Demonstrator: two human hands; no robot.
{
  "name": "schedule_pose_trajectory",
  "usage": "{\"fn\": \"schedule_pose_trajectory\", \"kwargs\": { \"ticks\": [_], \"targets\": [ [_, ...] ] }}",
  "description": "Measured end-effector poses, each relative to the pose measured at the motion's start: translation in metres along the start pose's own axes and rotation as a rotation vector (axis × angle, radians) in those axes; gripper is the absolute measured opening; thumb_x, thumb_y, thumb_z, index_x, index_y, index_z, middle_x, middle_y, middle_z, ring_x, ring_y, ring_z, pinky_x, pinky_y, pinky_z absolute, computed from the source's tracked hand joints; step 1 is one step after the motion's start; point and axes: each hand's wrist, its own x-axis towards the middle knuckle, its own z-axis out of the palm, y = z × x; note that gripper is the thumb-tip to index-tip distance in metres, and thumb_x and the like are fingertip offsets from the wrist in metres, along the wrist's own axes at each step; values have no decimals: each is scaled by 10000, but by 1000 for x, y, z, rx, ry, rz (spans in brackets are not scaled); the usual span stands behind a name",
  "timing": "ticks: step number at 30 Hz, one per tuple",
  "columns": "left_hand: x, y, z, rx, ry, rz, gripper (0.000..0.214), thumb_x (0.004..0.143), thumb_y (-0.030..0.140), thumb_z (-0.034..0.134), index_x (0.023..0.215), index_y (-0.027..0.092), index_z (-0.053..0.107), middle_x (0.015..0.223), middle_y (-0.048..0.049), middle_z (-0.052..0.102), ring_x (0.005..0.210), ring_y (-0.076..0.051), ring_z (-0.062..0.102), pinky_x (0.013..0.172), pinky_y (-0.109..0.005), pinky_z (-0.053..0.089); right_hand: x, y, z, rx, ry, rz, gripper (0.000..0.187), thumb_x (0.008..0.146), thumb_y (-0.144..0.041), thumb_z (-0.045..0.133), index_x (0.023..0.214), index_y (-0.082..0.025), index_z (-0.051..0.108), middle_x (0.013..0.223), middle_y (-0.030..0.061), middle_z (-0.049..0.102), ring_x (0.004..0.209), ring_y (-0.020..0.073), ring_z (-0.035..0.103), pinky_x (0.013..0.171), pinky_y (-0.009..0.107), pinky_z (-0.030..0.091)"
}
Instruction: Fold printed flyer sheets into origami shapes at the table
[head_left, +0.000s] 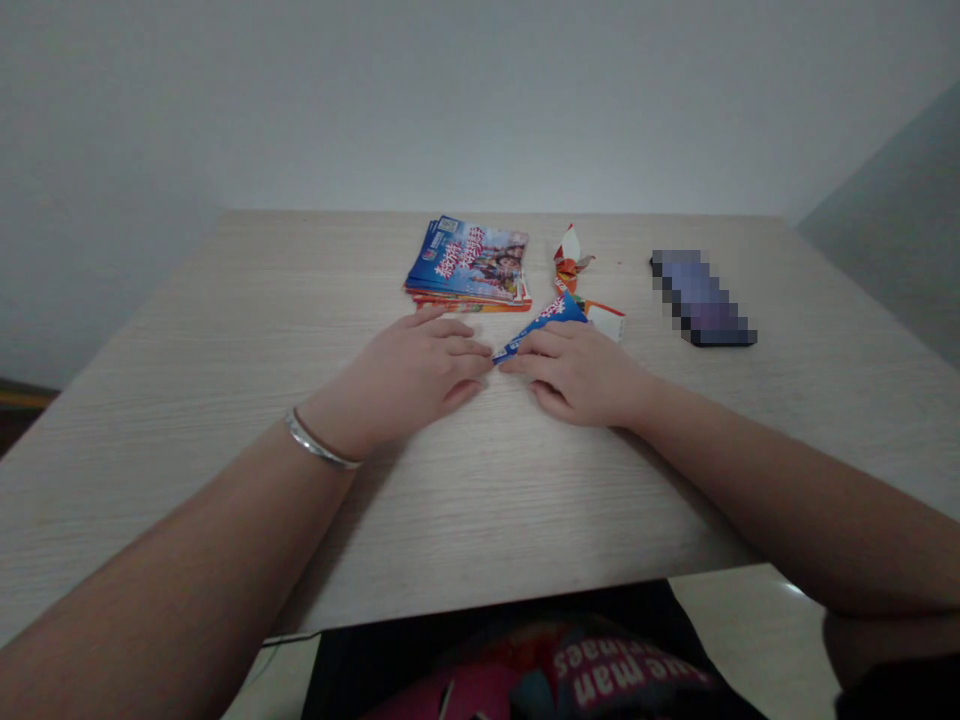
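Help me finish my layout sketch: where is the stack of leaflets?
In the head view, the stack of leaflets lies toward the far side of the table, just beyond the left hand and left of the orange folded paper.

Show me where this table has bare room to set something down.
Bare tabletop lies left of the leaflet stack, and between the two forearms. It's crowded around the right hand: blue folded paper partly under it, orange folded paper just beyond.
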Motion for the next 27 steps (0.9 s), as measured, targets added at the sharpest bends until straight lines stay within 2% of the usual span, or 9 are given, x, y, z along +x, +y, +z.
{"fn": "schedule_pose_trajectory", "kwargs": {
  "ticks": [5, 10, 18, 27],
  "targets": [
    [3, 0, 6, -18, -3, 19, 373, 1012, 308, 432, 1272, 133, 634, 1317, -107, 656, 1229, -237, 586, 1101, -384, 407, 6, 0, -2, -13, -38, 30, 370, 866, -251, 493, 1190, -195, 660, 1079, 118, 644, 974, 272, 547, 807, 391, 373],
    [6, 4, 6, 4, 14, 5, 346, 1005, 293, 435, 1165, 105, 678, 1215, -133, 688, 1160, -254, 618, 1065, -401, 440, 9, -2, -6, -56, -54, 62, 377, 826, -239, 502, 1162, -207, 671, 1058, 106, 649, 961, 277, 556, 809, 407, 352],
    [6, 4, 6, 4, 45, -5, 355, 1012, 283, 420, 1230, 127, 652, 1282, -105, 676, 1184, -261, 609, 1098, -453, 399, 2, 2, -13, -86, -66, 69, 373, 817, -204, 505, 1131, -229, 704, 998, 88, 666, 926, 270, 561, 796, 398, 340],
    [3, 3, 12, -37, 35, -58, 354, 1015, 292, 413, 1246, 152, 641, 1313, -77, 662, 1216, -244, 598, 1114, -440, 388, -13, 23, -22, -34, -25, 37, 315, 821, -171, 521, 1009, -230, 766, 1011, 55, 735, 891, 236, 627, 790, 368, 363]
  ]
}}
